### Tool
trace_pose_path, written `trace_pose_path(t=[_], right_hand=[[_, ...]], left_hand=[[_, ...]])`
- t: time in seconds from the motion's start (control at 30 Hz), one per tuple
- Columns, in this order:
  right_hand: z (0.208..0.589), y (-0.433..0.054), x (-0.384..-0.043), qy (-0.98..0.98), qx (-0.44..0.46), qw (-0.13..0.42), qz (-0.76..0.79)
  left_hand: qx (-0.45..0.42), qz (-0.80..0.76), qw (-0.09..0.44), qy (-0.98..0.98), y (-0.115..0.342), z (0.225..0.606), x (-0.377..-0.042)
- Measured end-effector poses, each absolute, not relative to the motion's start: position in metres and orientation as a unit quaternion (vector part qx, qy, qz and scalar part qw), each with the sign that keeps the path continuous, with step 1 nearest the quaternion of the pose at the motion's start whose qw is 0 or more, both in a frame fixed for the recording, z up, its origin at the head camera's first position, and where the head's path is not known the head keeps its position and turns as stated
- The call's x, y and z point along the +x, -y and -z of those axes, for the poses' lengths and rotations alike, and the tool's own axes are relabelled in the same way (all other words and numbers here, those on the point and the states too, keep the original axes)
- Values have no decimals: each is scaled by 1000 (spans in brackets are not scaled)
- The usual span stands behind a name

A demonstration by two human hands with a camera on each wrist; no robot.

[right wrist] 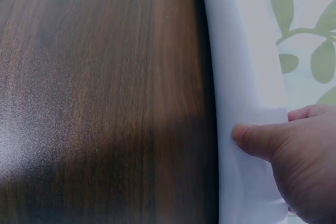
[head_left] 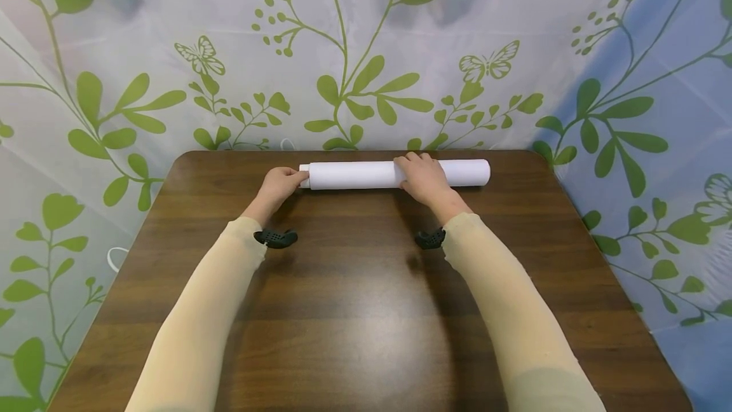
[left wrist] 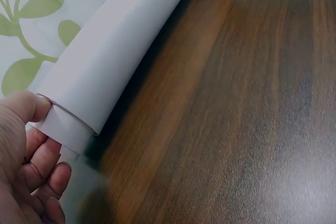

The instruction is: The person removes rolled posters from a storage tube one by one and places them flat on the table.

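Observation:
A long roll of white paper (head_left: 354, 175) lies sideways along the far edge of the wooden table. Its inner layers stick out a little at the left end, as the left wrist view shows. My left hand (head_left: 278, 184) pinches that end, thumb on the outside and fingers (left wrist: 44, 163) tucked at the opening. Right of the roll's middle, my right hand (head_left: 424, 178) grips it from above. In the right wrist view the thumb (right wrist: 257, 139) presses on the near side of the paper, while the other fingers are mostly hidden behind it.
The brown wooden table (head_left: 343, 285) has rounded far corners. Right behind it hangs a pale curtain (head_left: 366, 37) with green leaves and butterflies. Dark bands (head_left: 277, 238) sit at both wrists, below cream sleeves. A white loop (head_left: 117, 258) shows beside the table's left edge.

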State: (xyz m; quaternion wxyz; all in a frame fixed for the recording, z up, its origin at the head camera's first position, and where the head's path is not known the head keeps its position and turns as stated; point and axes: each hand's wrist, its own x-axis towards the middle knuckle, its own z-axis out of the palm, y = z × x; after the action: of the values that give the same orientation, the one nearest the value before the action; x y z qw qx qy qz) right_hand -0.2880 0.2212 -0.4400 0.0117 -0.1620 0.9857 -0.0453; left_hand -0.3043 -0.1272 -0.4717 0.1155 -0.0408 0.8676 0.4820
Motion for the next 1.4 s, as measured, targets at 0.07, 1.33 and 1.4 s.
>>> trace_pose_path(t=[0.07,1.33,1.4], right_hand=[[440,-221,-288,-986,-162,13,46],[440,-222,-293,-985,-166,20,43],[439,-221,-293,-985,-166,20,45]], left_hand=[[-35,-481,115,-869,128,472,-304],[-26,-453,114,-884,129,469,-303],[-27,-454,111,-884,130,469,-304]])
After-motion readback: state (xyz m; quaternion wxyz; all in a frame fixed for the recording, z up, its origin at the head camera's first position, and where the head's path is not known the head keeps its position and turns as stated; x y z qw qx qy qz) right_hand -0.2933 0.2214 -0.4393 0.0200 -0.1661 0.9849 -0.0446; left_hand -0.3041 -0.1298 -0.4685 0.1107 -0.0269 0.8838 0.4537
